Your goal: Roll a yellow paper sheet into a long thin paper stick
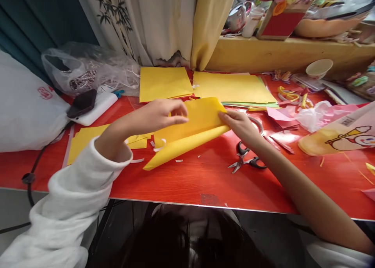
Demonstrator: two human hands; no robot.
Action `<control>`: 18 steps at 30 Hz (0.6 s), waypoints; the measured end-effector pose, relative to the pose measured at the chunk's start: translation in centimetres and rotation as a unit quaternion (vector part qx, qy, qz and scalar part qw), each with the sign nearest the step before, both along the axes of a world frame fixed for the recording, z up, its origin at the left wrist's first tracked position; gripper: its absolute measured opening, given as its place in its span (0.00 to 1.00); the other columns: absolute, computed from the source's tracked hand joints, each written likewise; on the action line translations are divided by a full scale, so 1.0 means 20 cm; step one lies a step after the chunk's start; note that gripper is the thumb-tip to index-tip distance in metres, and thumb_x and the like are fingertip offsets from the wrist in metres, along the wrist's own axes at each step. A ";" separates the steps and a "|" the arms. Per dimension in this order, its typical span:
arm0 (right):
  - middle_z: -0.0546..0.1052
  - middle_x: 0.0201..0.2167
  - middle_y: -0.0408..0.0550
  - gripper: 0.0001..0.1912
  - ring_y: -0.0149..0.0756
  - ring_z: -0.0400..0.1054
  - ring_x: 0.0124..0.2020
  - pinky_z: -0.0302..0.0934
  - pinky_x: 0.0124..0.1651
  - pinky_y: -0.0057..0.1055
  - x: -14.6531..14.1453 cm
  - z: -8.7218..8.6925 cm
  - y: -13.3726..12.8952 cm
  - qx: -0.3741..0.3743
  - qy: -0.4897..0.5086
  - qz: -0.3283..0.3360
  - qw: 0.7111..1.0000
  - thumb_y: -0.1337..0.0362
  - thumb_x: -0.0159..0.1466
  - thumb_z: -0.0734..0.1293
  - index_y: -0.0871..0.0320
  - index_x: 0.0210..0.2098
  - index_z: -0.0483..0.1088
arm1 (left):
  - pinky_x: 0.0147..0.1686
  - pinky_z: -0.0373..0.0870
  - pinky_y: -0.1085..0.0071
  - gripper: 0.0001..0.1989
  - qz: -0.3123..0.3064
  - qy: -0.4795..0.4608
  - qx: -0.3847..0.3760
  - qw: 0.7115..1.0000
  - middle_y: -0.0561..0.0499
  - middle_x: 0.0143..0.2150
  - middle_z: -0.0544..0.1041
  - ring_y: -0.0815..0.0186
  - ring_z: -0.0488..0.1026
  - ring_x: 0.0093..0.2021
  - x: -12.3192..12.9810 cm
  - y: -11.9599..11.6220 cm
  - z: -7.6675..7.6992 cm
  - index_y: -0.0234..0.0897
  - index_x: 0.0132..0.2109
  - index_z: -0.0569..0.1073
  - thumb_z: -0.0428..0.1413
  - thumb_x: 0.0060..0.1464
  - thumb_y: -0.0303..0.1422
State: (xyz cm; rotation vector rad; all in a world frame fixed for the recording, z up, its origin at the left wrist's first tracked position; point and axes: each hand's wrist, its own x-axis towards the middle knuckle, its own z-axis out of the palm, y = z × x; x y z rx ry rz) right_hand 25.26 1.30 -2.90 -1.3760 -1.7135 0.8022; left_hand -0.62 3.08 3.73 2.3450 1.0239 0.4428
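Note:
A sheet of yellow paper is folded or curled over along its near edge, slanting up from the red table. My right hand pinches its right end between thumb and fingers. Over the left part of the sheet hovers my left hand, fingers curved, a gap between thumb and fingertips, nothing seen in it. Black-handled scissors lie partly open below my right wrist. White paper scraps are scattered near the sheet's left end.
Yellow paper stacks lie at the back, and more yellow paper at left. A phone rests on a white box beside plastic bags. At right are a drink cup, pink paper and a white bowl.

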 end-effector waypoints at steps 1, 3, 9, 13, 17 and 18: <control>0.68 0.23 0.42 0.16 0.28 0.60 0.26 0.53 0.28 0.26 0.04 0.00 0.02 0.017 0.018 -0.011 1.000 0.54 0.61 0.60 0.59 0.28 0.69 | 0.34 0.63 0.76 0.09 -0.040 0.057 -0.035 0.997 0.53 0.37 0.73 0.68 0.71 0.36 -0.02 0.00 0.00 0.40 0.38 0.73 0.56 0.52 0.39; 0.68 0.23 0.43 0.14 0.27 0.59 0.25 0.53 0.28 0.26 0.11 0.01 0.05 0.081 0.051 -0.077 0.992 0.56 0.60 0.63 0.61 0.26 0.68 | 0.29 0.62 0.77 0.09 -0.092 0.140 -0.085 0.982 0.53 0.38 0.73 0.69 0.70 0.33 -0.05 -0.01 -0.03 0.42 0.39 0.73 0.56 0.50 0.39; 0.75 0.35 0.53 0.10 0.24 0.66 0.32 0.55 0.31 0.27 0.32 0.07 0.13 0.165 0.175 -0.181 0.954 0.62 0.61 0.61 0.62 0.31 0.71 | 0.33 0.64 0.76 0.15 -0.169 0.178 -0.109 0.963 0.51 0.41 0.69 0.68 0.69 0.36 -0.01 -0.07 -0.18 0.41 0.42 0.67 0.56 0.47 0.40; 0.70 0.52 0.61 0.16 0.33 0.66 0.50 0.58 0.33 0.28 0.45 0.07 0.19 0.146 0.173 -0.180 0.957 0.63 0.65 0.56 0.59 0.48 0.69 | 0.26 0.63 0.75 0.06 -0.123 0.192 -0.142 0.963 0.52 0.33 0.71 0.71 0.68 0.26 -0.02 -0.01 -0.17 0.40 0.35 0.66 0.45 0.53 0.29; 0.63 0.58 0.63 0.21 0.37 0.65 0.53 0.61 0.36 0.31 0.53 0.05 0.21 0.147 0.161 -0.128 0.967 0.59 0.67 0.52 0.58 0.54 0.64 | 0.40 0.65 0.71 0.10 -0.058 0.180 -0.018 0.982 0.49 0.42 0.72 0.63 0.70 0.42 -0.14 0.07 -0.03 0.41 0.41 0.71 0.52 0.50 0.36; 0.65 0.57 0.64 0.22 0.37 0.67 0.51 0.61 0.35 0.31 0.54 0.05 0.21 0.168 0.110 -0.133 0.971 0.59 0.67 0.50 0.59 0.55 0.63 | 0.41 0.65 0.71 0.13 -0.045 0.173 -0.007 0.984 0.49 0.44 0.72 0.62 0.70 0.44 -0.19 0.07 0.00 0.43 0.44 0.70 0.54 0.49 0.38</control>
